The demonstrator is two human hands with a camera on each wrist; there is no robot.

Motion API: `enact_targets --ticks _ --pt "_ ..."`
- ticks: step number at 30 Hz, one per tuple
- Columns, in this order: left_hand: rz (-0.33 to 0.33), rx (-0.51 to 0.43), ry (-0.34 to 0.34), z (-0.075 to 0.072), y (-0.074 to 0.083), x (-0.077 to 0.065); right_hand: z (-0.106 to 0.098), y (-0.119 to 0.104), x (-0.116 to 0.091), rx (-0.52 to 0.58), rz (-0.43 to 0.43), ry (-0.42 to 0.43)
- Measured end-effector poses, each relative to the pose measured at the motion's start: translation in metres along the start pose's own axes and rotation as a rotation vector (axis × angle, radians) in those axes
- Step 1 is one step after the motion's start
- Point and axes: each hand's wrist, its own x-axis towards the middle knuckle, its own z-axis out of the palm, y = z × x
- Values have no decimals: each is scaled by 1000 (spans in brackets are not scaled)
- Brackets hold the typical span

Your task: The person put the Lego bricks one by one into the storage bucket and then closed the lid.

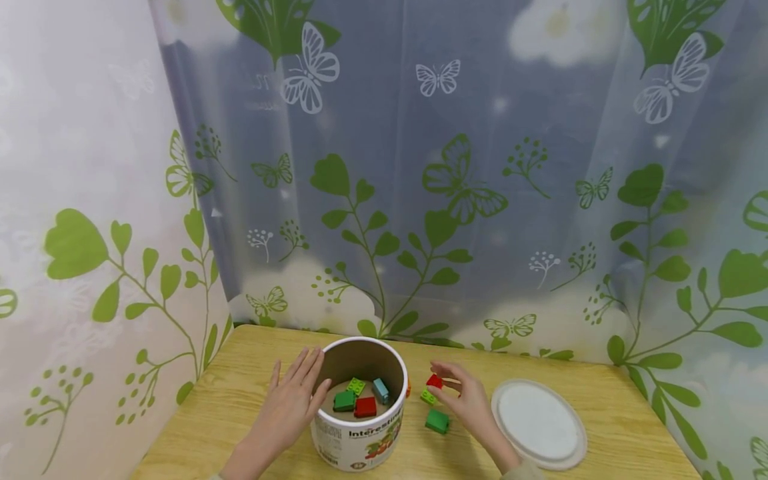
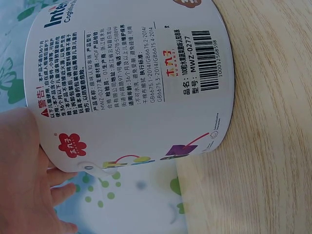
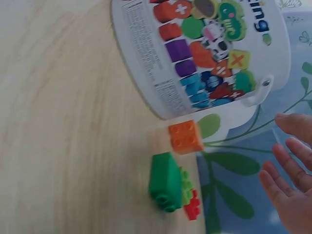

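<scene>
A white printed bucket point(image 1: 354, 445) stands upright. Inside lie a red block point(image 1: 365, 407), a green block point(image 1: 345, 401), a lime block point(image 1: 356, 386) and a blue-grey block point(image 1: 381, 391). My left hand point(image 1: 288, 403) rests against the left side of its rim, fingers extended. Over the blocks right of the bucket hovers my right hand point(image 1: 467, 401), its fingers loosely bent and holding nothing. Under it are a red block point(image 1: 435, 381) and a lime block point(image 1: 429, 396), with a green block point(image 1: 437, 421) nearer me. The right wrist view shows an orange block point(image 3: 185, 137) beside them.
A round white lid point(image 1: 540, 423) lies on the wooden table point(image 1: 258, 363) to the right. Behind the table hangs a curtain point(image 1: 372, 200) printed with leaves and butterflies. In the right wrist view, a handle joint point(image 3: 263, 87) sticks out from the bucket's side.
</scene>
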Motion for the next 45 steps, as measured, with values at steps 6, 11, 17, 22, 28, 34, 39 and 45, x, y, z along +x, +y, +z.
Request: enact_targets --ticks 6,11,17,22,28,34,39,45 --pt "1 2 4 0 0 0 2 17 -9 -44 33 -67" --pt "-2 7 2 0 0 1 0 29 -18 -117 33 -197" --pt "-7 1 -11 0 0 1 -3 39 -24 -214 29 -310" --pt "-7 0 -11 0 -1 1 -4 42 -27 -291 30 -346" --pt "-8 1 -2 2 -2 1 -2 43 -25 -353 55 -373" --pt "-11 -1 -8 2 -1 1 -2 41 -24 -356 65 -352" --pt "-10 -2 -8 1 0 1 -4 35 -21 -369 39 -302" --pt "-13 -10 -1 2 -1 1 -11 16 -14 -341 36 -270"
